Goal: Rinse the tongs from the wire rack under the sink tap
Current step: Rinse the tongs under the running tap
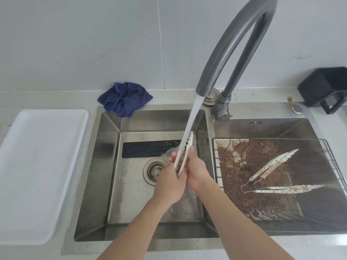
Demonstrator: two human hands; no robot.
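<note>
While water runs from the tap (234, 44), both hands hold one pair of tongs (185, 152) over the left sink (112, 166): left hand (171, 182) and right hand (197, 170) each grasp its handle end. No writing can be read. Two soiled tongs (276, 171) lie on the rack (277, 184) right; a white tray (37, 166) and blue cloth (124, 98) sit on the pale tabletop (56, 100) below a tiled wall (93, 44).

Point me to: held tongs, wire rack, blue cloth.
held tongs (185, 153), head view, on the arms just above the hands.
wire rack (214, 156), head view, on its left rim.
blue cloth (124, 99), head view, on its bunched middle.
</note>
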